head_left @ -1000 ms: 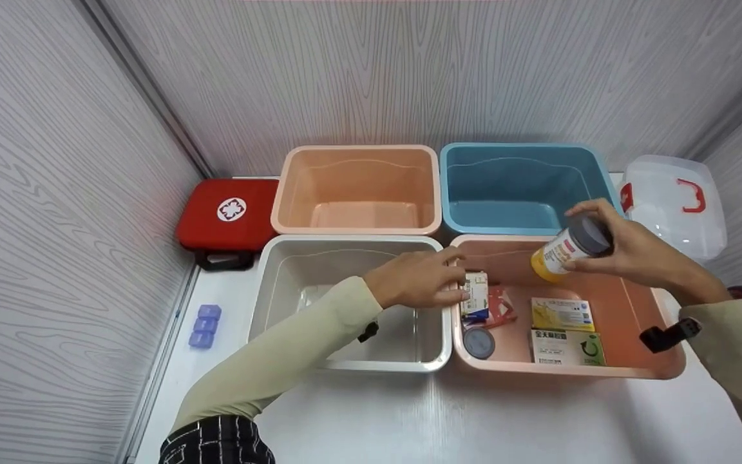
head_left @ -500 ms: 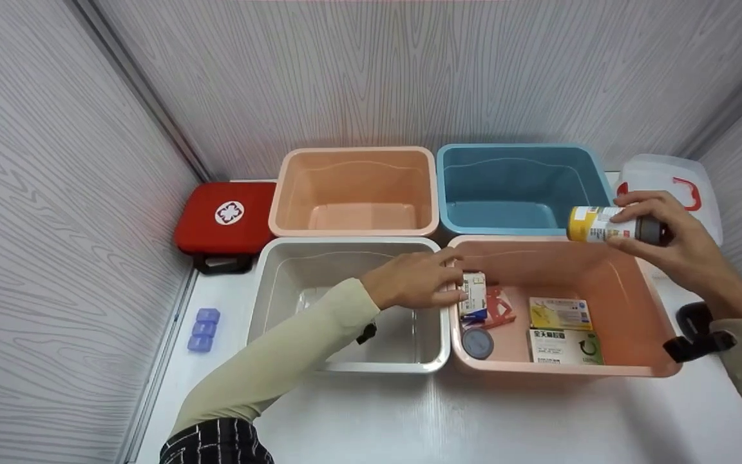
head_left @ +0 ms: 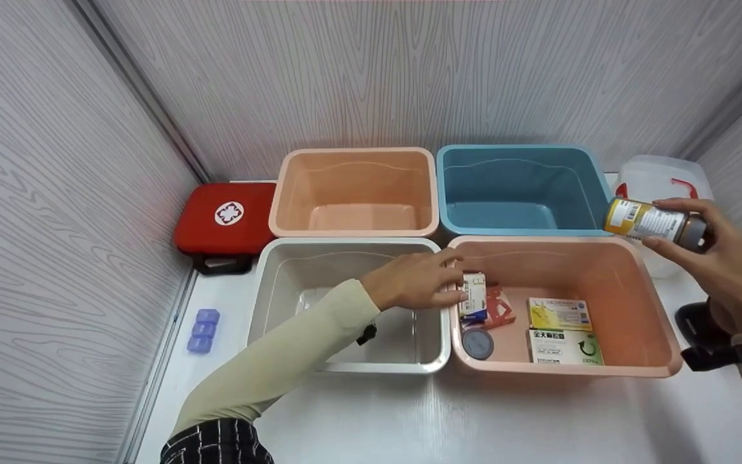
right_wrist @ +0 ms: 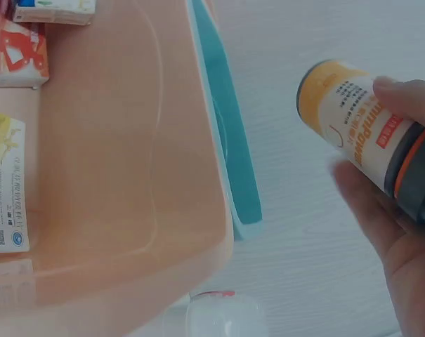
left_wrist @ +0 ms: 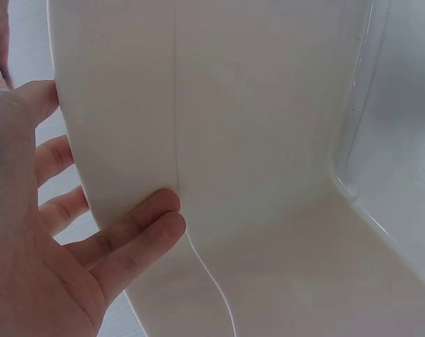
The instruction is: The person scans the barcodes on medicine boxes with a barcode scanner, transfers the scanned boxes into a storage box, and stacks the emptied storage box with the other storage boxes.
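Note:
My right hand grips a yellow-and-white pill bottle with a dark lid, tilted on its side. It is outside the front pink bin, past its right end; the right wrist view shows fingers and thumb around the bottle. My left hand holds the right rim of the white bin; in the left wrist view, digits lie on both sides of its wall. Inside the pink bin are a yellow box, a green-and-white box, a small white box, a red-and-white box and a grey round lid.
Behind stand an orange bin and a blue bin. A red first-aid case sits at the left, with a purple pill organizer in front. A clear box with red handle stands at the back right, partly behind my right hand.
My right hand has carried the bottle right, from over the pink bin to beyond its right end, and the bottle has tipped closer to horizontal. My left hand has stayed put.

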### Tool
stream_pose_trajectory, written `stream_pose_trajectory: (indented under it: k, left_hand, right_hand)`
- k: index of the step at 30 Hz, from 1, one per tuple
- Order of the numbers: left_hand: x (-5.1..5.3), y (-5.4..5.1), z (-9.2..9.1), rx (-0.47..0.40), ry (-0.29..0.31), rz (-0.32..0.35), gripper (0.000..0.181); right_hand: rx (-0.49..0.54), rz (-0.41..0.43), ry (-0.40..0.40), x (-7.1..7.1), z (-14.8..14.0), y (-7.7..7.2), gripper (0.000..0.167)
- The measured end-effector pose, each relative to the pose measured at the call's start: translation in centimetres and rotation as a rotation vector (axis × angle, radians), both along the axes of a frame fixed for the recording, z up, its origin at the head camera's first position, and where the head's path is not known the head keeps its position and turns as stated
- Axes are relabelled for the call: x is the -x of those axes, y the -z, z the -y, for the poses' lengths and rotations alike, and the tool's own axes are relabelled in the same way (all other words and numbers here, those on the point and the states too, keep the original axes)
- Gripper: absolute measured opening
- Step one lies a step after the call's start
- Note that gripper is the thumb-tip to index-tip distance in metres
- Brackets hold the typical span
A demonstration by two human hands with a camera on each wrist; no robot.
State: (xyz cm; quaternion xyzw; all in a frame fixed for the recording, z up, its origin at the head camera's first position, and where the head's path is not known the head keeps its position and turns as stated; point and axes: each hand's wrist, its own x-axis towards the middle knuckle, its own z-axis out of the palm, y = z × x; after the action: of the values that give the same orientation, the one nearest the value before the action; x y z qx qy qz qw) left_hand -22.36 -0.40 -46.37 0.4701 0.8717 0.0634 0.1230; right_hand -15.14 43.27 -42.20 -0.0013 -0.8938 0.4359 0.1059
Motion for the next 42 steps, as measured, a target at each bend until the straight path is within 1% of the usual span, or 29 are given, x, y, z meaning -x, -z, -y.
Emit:
stream_pose_trajectory:
  k: [2, 5, 10, 12, 14, 16, 19, 22, 23, 26, 29, 31, 36, 38, 39, 40, 42]
  left_hand:
    - [0.0, 0.1, 0.0, 0.004, 0.004, -0.004, 0.049]
    - [0.0, 0.1, 0.0, 0.006, 0.004, 0.001, 0.05]
    - [0.0, 0.0, -0.1, -0.009, -0.002, 0.005, 0.048]
    - [0.1, 0.0, -0.1, -0.011, -0.002, 0.006, 0.048]
    - [0.0, 0.0, -0.2, -0.006, 0.0, 0.009, 0.049]
    - [0.0, 0.1, -0.2, -0.004, -0.001, 0.017, 0.05]
    - [0.1, 0.1, -0.2, -0.01, -0.002, 0.022, 0.05]
    - [0.1, 0.1, -0.1, -0.021, -0.003, 0.017, 0.048]
    - [0.1, 0.1, 0.0, -0.025, -0.005, 0.016, 0.048]
    - [0.1, 0.2, 0.1, -0.03, -0.013, 0.024, 0.048]
    - [0.0, 0.3, 0.1, -0.036, -0.017, 0.036, 0.048]
    - [0.0, 0.3, 0.1, -0.039, -0.016, 0.039, 0.048]
    - [0.0, 0.2, 0.0, -0.041, -0.008, 0.028, 0.048]
    - [0.0, 0.2, 0.1, -0.04, -0.003, 0.024, 0.047]
    - [0.0, 0.2, 0.1, -0.041, -0.002, 0.023, 0.047]
    - [0.0, 0.2, 0.1, -0.043, -0.002, 0.024, 0.046]
    - [0.1, 0.3, 0.2, -0.05, 0.001, 0.025, 0.045]
  right_hand:
    - [-0.002, -0.026, 0.009, -0.3, -0.6, 0.2, 0.065]
    - [-0.017, -0.092, 0.016, -0.5, -1.3, 0.6, 0.057]
    - [-0.042, -0.201, 0.054, -0.8, -2.3, 1.3, 0.029]
    - [-0.054, -0.236, 0.065, -1.0, -2.5, 1.7, 0.022]
    - [-0.062, -0.257, 0.07, -1.4, -2.9, 2.3, 0.021]
    - [-0.065, -0.277, 0.074, -1.9, -3.2, 2.8, 0.024]
    - [-0.038, -0.32, 0.073, -2.4, -3.7, 3.5, 0.029]
    - [-0.025, -0.315, 0.097, -2.8, -3.9, 3.9, 0.03]
    - [-0.017, -0.302, 0.106, -3.0, -4.0, 4.1, 0.034]
    - [-0.024, -0.221, 0.157, -3.7, -4.2, 4.6, 0.049]
    - [0.005, -0.169, 0.216, -4.0, -4.2, 5.2, 0.061]
    - [0.025, -0.136, 0.279, -4.2, -4.2, 5.7, 0.06]
    - [0.123, -0.077, 0.427, -4.6, -3.9, 7.0, 0.054]
    - [0.174, -0.056, 0.462, -5.1, -3.8, 7.4, 0.053]
    - [0.217, -0.044, 0.475, -5.3, -3.8, 7.7, 0.054]
    - [0.273, -0.034, 0.49, -5.6, -3.7, 8.1, 0.054]
    - [0.432, -0.015, 0.51, -6.1, -3.6, 8.9, 0.056]
